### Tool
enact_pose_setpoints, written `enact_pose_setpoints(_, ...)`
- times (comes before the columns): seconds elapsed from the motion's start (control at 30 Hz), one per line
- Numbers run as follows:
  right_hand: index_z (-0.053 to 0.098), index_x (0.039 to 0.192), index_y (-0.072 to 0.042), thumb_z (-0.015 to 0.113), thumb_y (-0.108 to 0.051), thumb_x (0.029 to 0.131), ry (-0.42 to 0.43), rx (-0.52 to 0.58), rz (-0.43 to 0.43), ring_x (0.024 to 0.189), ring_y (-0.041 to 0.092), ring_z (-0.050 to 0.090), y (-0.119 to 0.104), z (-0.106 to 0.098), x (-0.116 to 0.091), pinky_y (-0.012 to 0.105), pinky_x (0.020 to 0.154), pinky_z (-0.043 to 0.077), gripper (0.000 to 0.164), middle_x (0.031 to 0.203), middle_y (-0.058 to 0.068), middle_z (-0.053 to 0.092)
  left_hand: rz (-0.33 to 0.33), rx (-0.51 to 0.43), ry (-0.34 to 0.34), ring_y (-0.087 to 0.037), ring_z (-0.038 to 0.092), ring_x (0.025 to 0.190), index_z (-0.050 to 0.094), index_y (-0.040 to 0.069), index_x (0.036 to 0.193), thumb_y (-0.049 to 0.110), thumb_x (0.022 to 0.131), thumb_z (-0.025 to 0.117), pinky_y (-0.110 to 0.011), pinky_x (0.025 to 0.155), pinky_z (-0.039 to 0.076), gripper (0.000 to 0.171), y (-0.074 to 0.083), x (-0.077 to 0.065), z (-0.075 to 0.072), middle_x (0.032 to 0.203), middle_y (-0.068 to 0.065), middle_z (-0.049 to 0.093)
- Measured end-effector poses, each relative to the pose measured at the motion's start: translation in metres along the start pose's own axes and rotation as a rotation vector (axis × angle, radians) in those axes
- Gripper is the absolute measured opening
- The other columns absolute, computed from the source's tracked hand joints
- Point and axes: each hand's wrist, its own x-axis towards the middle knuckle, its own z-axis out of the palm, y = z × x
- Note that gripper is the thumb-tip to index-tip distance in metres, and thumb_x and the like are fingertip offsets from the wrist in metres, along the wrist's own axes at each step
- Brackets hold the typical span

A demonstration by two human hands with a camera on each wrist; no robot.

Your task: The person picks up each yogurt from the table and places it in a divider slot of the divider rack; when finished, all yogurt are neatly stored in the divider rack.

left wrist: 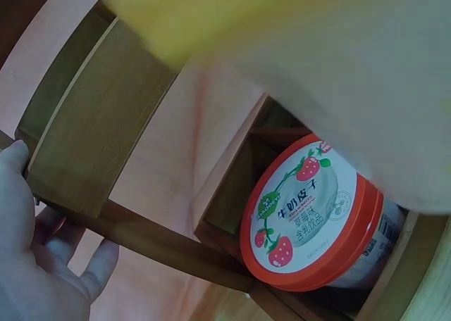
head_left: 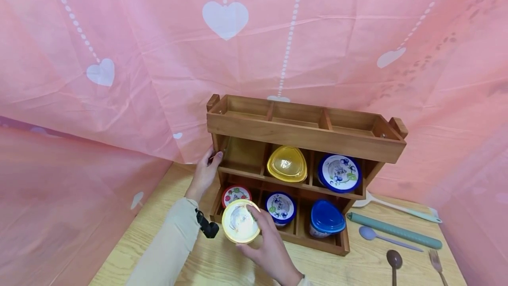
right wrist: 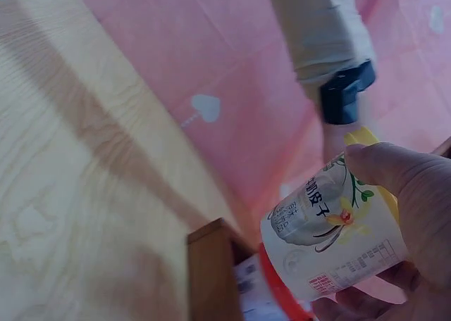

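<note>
My right hand (head_left: 270, 244) grips a yellow-rimmed yogurt tub (head_left: 238, 226) in front of the rack's lower left. In the right wrist view this tub (right wrist: 335, 229) lies tilted, its white side printed with a yellow flower. My left hand (head_left: 204, 173) holds the left side of a wooden rack (head_left: 301, 136), thumb and fingers on either side of the board. The middle shelf carries a yellow-lidded tub (head_left: 287, 164) and a blue-rimmed blueberry tub (head_left: 339, 173); its left compartment is bare. Below stand a red-rimmed strawberry tub (left wrist: 303, 208), another blueberry tub (head_left: 280, 208) and a blue-lidded tub (head_left: 327, 219).
Right of the rack lie a pale spatula (head_left: 401, 208), a green rod (head_left: 394, 231), a lilac spoon (head_left: 369, 233), a brown spoon (head_left: 394, 259) and a fork (head_left: 435, 261) on the wooden table (head_left: 333, 272). A pink curtain (head_left: 158, 34) hangs behind and at both sides.
</note>
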Motion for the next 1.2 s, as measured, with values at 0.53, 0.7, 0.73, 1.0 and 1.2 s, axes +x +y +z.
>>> enact_pose_setpoints(0.53, 0.035, 0.146, -0.047, 0.089, -0.030, 0.072, 0.090, -0.020, -0.042, 0.126, 0.019, 0.049, -0.043, -0.031, 0.022, 0.048, 0.103, 0.048, 0.093, 0.144, -0.003, 0.043, -0.020, 0.065, 0.010, -0.034, 0.042, 0.139, 0.035, 0.014, 0.154, 0.033, 0.104, 0.049, -0.048, 0.116, 0.035, 0.055, -0.002, 0.001, -0.001, 0.152, -0.015, 0.044)
enact_pose_setpoints(0.7, 0.035, 0.147, -0.044, 0.089, -0.031, 0.072, 0.110, -0.017, -0.080, 0.129, 0.020, 0.047, -0.056, -0.037, 0.030, 0.048, 0.104, 0.048, 0.093, 0.146, -0.002, 0.042, -0.023, 0.083, 0.004, -0.033, 0.042, 0.139, 0.033, 0.017, 0.155, 0.037, 0.104, 0.048, -0.048, 0.116, 0.035, 0.057, -0.003, 0.003, -0.001, 0.152, -0.014, 0.044)
enact_pose_setpoints(0.73, 0.035, 0.147, -0.044, 0.088, -0.032, 0.073, 0.112, -0.017, -0.083, 0.129, 0.021, 0.047, -0.058, -0.039, 0.032, 0.048, 0.104, 0.048, 0.092, 0.147, -0.002, 0.041, -0.019, 0.085, 0.006, -0.033, 0.043, 0.139, 0.033, 0.017, 0.155, 0.037, 0.104, 0.049, -0.048, 0.116, 0.036, 0.057, -0.004, 0.003, -0.001, 0.152, -0.014, 0.044)
enact_pose_setpoints(1.0, 0.036, 0.147, -0.042, 0.089, -0.028, 0.073, 0.123, -0.001, -0.107, 0.127, 0.022, 0.049, -0.070, -0.045, 0.049, 0.045, 0.105, 0.048, 0.092, 0.147, 0.000, 0.039, -0.059, 0.090, -0.011, -0.033, 0.038, 0.142, 0.029, 0.024, 0.156, 0.049, 0.101, 0.048, -0.049, 0.115, 0.035, 0.063, -0.004, 0.001, -0.002, 0.156, -0.009, 0.038)
enact_pose_setpoints(1.2, 0.036, 0.149, -0.036, 0.087, -0.026, 0.075, 0.136, -0.007, -0.124, 0.123, 0.021, 0.051, -0.071, -0.046, 0.065, 0.043, 0.103, 0.050, 0.090, 0.147, 0.001, 0.039, -0.083, 0.082, -0.030, -0.032, 0.035, 0.144, 0.025, 0.024, 0.157, 0.050, 0.102, 0.046, -0.050, 0.116, 0.034, 0.065, -0.004, 0.000, -0.002, 0.158, -0.009, 0.034)
